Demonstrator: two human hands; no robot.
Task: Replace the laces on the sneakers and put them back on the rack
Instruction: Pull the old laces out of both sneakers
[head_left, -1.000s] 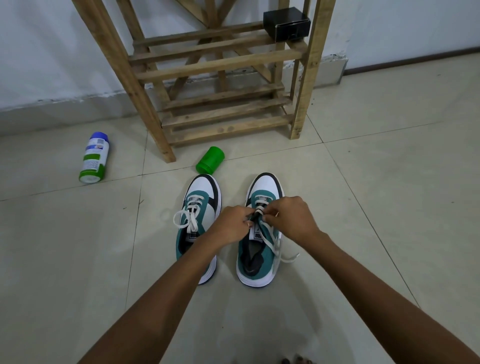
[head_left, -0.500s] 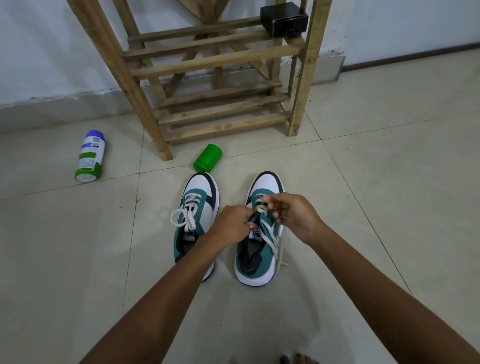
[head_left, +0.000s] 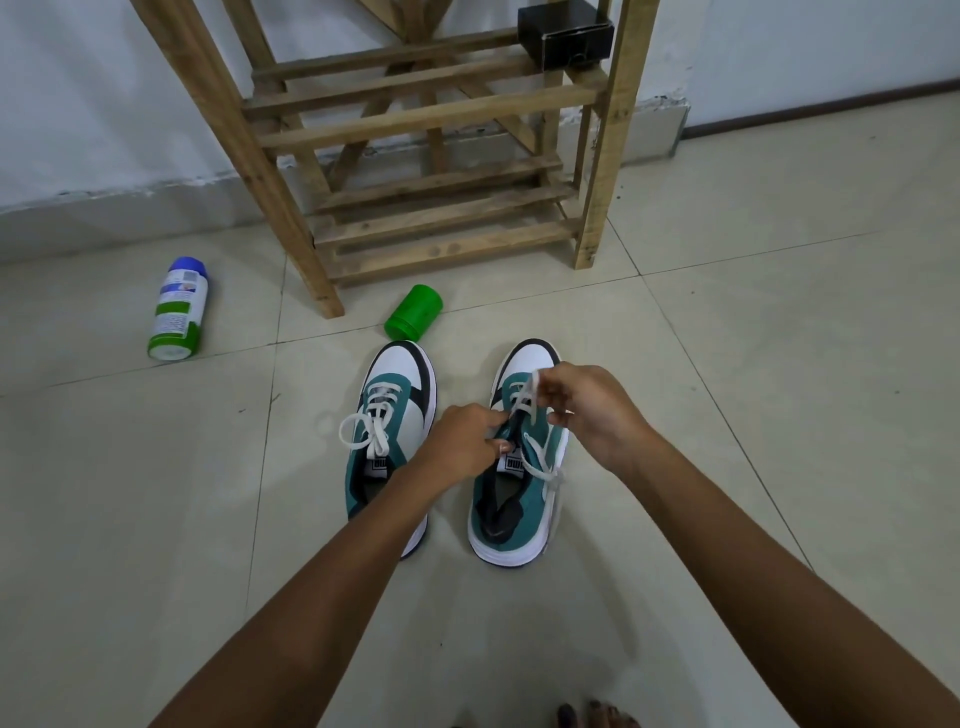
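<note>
On pale floor tiles (head_left: 779, 415) before the rack (head_left: 447, 130), both hands (head_left: 592, 410) pinch the lace (head_left: 530, 389)

A rough, unfinished wooden rack (head_left: 431, 171) with visible grain and knots stands on smooth, glossy pale floor tiles (head_left: 753, 389) that carry soft reflections. Two sneakers sit on the tiles: the left sneaker (head_left: 395, 426) and the right sneaker (head_left: 519, 499) have matt teal suede-like panels, smooth white and black leather-like panels and white rubbery soles. Their flat white laces (head_left: 374, 421) look woven. A shiny green plastic cap (head_left: 414, 313) lies nearby. A glossy spray can (head_left: 178, 310) carries a printed label. A black box (head_left: 566, 31) looks matt.
</note>
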